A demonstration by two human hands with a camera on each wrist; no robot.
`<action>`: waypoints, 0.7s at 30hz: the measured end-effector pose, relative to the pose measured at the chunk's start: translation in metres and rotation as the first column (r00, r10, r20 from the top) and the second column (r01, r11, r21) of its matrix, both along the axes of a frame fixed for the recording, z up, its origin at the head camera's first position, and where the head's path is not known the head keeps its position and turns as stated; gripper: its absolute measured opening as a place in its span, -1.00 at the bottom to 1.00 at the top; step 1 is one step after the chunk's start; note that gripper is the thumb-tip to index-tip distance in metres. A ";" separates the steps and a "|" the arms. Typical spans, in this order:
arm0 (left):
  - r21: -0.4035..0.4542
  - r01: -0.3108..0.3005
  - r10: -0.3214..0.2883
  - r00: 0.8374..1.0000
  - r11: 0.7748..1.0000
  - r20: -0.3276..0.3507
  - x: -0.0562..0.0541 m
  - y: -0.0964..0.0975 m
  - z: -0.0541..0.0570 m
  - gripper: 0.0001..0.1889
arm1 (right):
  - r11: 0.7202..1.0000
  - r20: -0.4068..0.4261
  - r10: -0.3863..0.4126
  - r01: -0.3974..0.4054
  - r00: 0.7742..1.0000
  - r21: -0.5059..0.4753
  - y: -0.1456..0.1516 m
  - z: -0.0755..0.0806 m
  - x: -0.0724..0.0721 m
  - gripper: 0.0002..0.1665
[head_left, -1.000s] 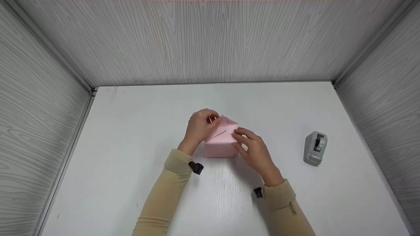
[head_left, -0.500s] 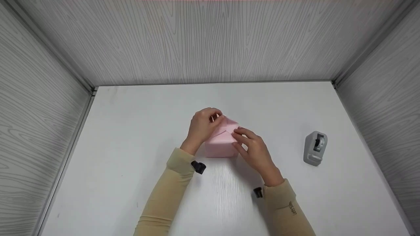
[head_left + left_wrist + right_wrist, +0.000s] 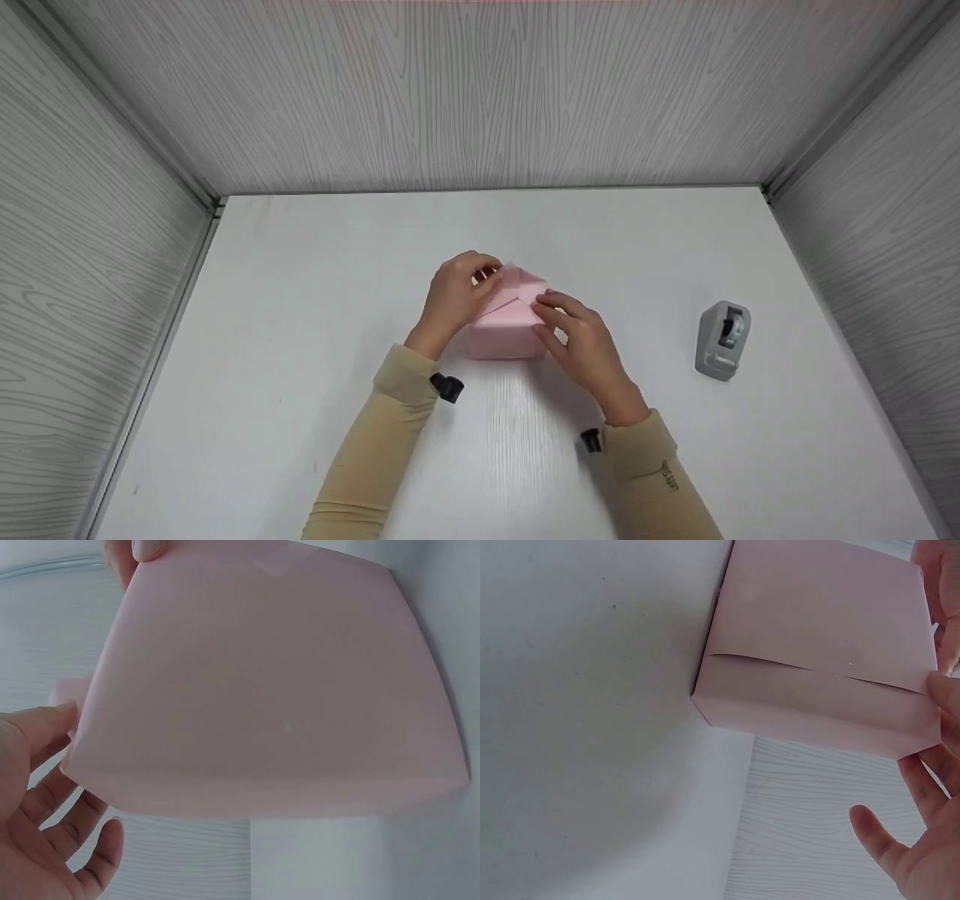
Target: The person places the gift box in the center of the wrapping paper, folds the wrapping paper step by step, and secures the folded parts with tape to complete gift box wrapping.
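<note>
A small pink paper box stands mid-table, its top folded with a slanting edge and a pointed flap at the far side. My left hand pinches the folded paper at the far left between thumb and fingers. On the right side, my right hand holds the box by its upper edge with thumb and fingertips. A long slit-like fold crosses the face of the box in the right wrist view. The left wrist view shows a smooth side, with a small shiny strip near its top.
A grey tape dispenser stands on the white table to the right of the box. Wood-grain panels enclose the table at the back and on both sides.
My left hand shifted slightly to the right and away, then came back, still pinching the paper. The right hand and the box have stayed nearly still.
</note>
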State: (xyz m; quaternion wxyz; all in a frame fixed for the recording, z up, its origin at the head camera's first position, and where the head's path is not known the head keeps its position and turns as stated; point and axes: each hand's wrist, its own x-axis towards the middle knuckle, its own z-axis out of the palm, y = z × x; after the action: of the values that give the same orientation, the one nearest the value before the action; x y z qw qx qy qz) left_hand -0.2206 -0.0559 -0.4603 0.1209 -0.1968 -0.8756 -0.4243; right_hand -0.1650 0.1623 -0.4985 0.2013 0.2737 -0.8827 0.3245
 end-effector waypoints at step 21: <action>0.057 -0.047 0.048 0.999 0.997 -0.004 0.003 -0.009 -0.019 -0.94 | 0.978 -0.099 -0.021 0.041 0.995 0.205 -0.001 0.009 0.002 -0.70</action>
State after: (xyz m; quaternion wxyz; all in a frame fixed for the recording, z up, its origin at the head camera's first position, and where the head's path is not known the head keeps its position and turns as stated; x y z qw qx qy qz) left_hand -0.2173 -0.0646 -0.4797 0.1388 -0.1735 -0.8672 -0.4457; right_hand -0.1632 0.1608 -0.4891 0.2191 0.2946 -0.9051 0.2145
